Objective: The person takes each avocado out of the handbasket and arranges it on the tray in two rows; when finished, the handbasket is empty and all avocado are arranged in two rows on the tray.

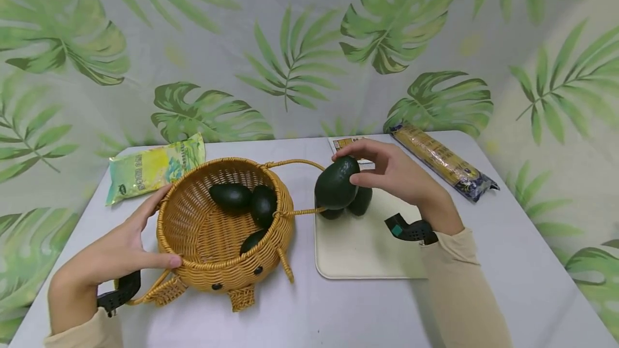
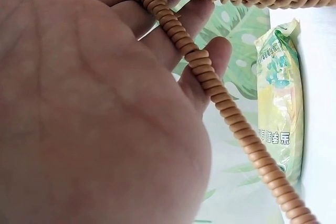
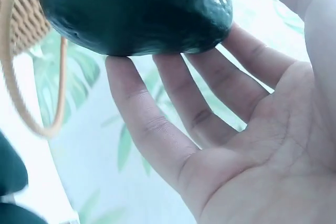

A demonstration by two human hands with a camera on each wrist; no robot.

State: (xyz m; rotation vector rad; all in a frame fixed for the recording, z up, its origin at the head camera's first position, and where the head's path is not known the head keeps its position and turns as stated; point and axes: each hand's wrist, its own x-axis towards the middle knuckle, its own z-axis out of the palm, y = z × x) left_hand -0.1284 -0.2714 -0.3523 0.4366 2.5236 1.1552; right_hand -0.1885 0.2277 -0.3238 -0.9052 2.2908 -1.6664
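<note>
My right hand pinches a dark green avocado between thumb and fingers, held above the cream tray. In the right wrist view its fingertips press against the avocado. Behind the held one, other avocados sit on the tray, partly hidden. My left hand holds the left side of a brown wicker basket, thumb at the rim. In the left wrist view, one handle of the basket crosses that hand's palm. Three avocados show inside the basket, which has an animal face on its front.
A yellow-green packet lies behind the basket at the left. At the back right is a long gold packet. A printed card or packet is partly hidden behind my right hand. The basket's other handle reaches toward the tray.
</note>
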